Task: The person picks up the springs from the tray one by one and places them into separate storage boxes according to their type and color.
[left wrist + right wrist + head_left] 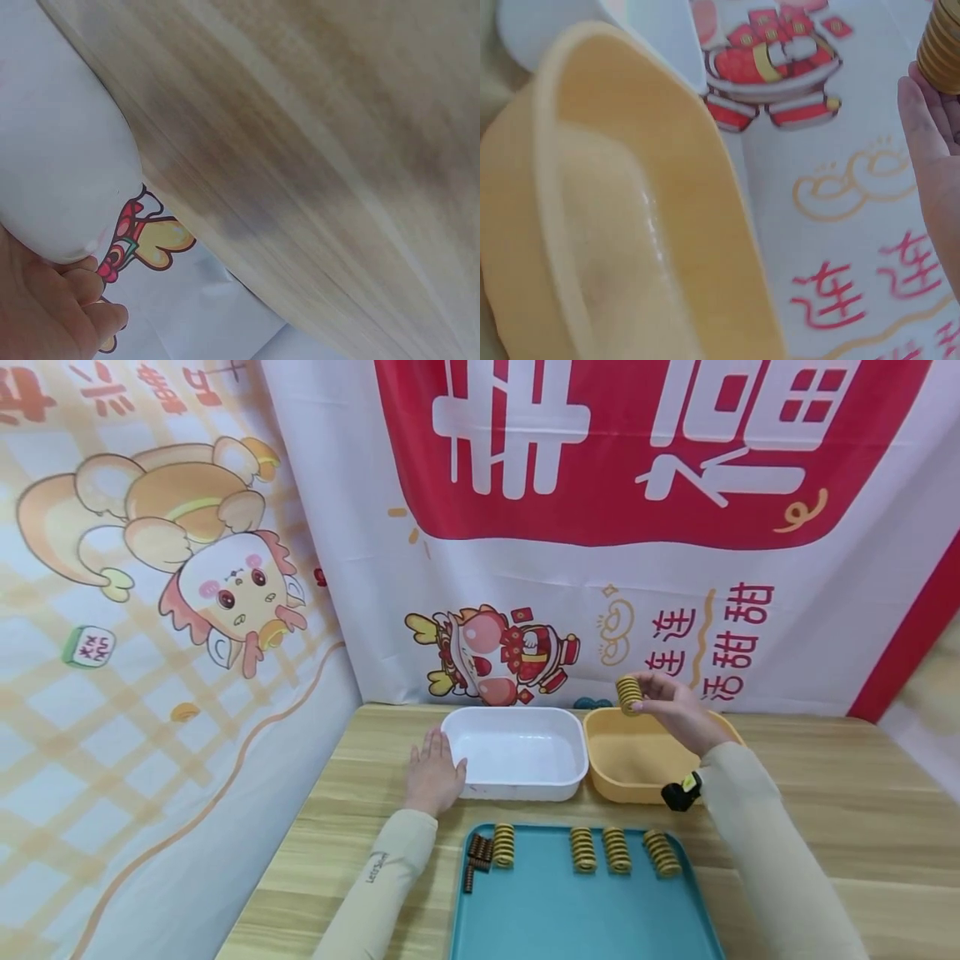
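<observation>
Head view: the right hand [672, 708] pinches a ribbed yellow roll [629, 694] between thumb and fingers, held up near the back rim of the yellow basin [637, 793]. The left hand [433, 774] lies against the end of the white basin [517, 792], fingers extended, grasping nothing visible. Four similar rolls [582, 849] and some dark brown pieces [480, 852] lie along the far side of the blue tray [570, 918]. Step in hand, as judged: transferring the roll to the yellow basin; the next move would call for lowering it within the rim and releasing. Left wrist view: adds the white basin's outer wall, fingertips against it; finger bend cannot be told here. Right wrist view: shows the yellow basin's inner wall closely, but cuts off the roll.
</observation>
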`<act>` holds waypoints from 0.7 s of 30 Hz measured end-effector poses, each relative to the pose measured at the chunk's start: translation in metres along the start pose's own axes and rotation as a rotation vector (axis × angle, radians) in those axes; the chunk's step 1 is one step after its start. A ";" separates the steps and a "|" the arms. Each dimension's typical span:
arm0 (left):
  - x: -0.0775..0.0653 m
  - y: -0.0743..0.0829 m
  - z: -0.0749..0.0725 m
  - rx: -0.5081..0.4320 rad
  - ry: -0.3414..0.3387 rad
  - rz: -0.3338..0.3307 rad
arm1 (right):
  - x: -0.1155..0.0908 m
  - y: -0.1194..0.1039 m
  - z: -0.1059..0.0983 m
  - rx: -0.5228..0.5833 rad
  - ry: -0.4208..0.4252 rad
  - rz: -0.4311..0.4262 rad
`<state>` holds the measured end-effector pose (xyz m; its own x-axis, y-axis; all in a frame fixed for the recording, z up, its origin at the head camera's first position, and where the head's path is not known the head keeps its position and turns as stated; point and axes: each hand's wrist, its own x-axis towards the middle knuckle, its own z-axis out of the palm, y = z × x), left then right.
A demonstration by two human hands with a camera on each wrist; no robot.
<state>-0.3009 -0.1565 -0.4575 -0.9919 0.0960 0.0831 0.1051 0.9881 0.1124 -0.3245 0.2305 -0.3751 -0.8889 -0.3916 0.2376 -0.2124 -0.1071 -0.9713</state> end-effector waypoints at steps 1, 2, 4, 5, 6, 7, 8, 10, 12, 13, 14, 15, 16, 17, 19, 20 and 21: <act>0.000 0.000 0.001 0.005 -0.001 0.000 | 0.002 0.003 -0.003 0.049 0.015 -0.006; 0.000 0.000 0.002 0.007 0.001 0.001 | 0.004 0.007 -0.006 0.096 0.027 -0.010; 0.000 0.001 0.003 0.009 -0.004 0.001 | 0.007 0.014 -0.012 0.171 0.055 -0.001; 0.000 0.001 0.003 0.003 -0.004 0.001 | 0.008 0.018 -0.015 0.194 0.066 0.008; 0.000 0.001 0.003 -0.002 -0.003 0.001 | 0.009 0.022 -0.017 0.210 0.074 0.026; 0.000 0.001 0.002 -0.005 -0.003 0.001 | 0.010 0.026 -0.019 0.218 0.077 0.047; 0.000 0.001 0.002 -0.004 -0.002 0.001 | 0.011 0.030 -0.021 0.224 0.077 0.071; 0.000 0.001 0.002 -0.001 -0.001 -0.003 | 0.013 0.037 -0.023 0.216 0.071 0.120; 0.000 0.001 0.001 0.003 0.007 -0.007 | 0.016 0.043 -0.024 0.160 0.050 0.170; 0.000 0.002 0.001 0.008 0.005 -0.008 | 0.016 0.046 -0.024 0.128 0.042 0.192; 0.000 0.002 0.001 0.007 0.005 -0.008 | 0.017 0.050 -0.024 0.098 0.035 0.216; 0.000 0.002 0.001 0.003 0.010 -0.007 | 0.018 0.053 -0.023 0.066 0.028 0.237; 0.000 0.002 0.000 0.002 0.011 -0.006 | 0.018 0.056 -0.022 0.022 0.018 0.262; 0.000 0.002 0.000 0.003 0.014 -0.004 | 0.019 0.059 -0.021 -0.017 0.002 0.281; 0.000 0.002 0.000 0.009 0.015 -0.001 | 0.020 0.064 -0.018 -0.083 -0.020 0.327; 0.000 0.002 0.000 0.014 0.014 -0.001 | 0.021 0.066 -0.016 -0.115 -0.026 0.349; 0.001 0.002 0.001 0.018 0.013 -0.001 | 0.021 0.068 -0.014 -0.156 -0.037 0.366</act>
<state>-0.3012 -0.1544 -0.4578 -0.9910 0.0940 0.0958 0.1030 0.9902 0.0941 -0.3630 0.2277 -0.4361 -0.9027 -0.4111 -0.1272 0.0543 0.1844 -0.9814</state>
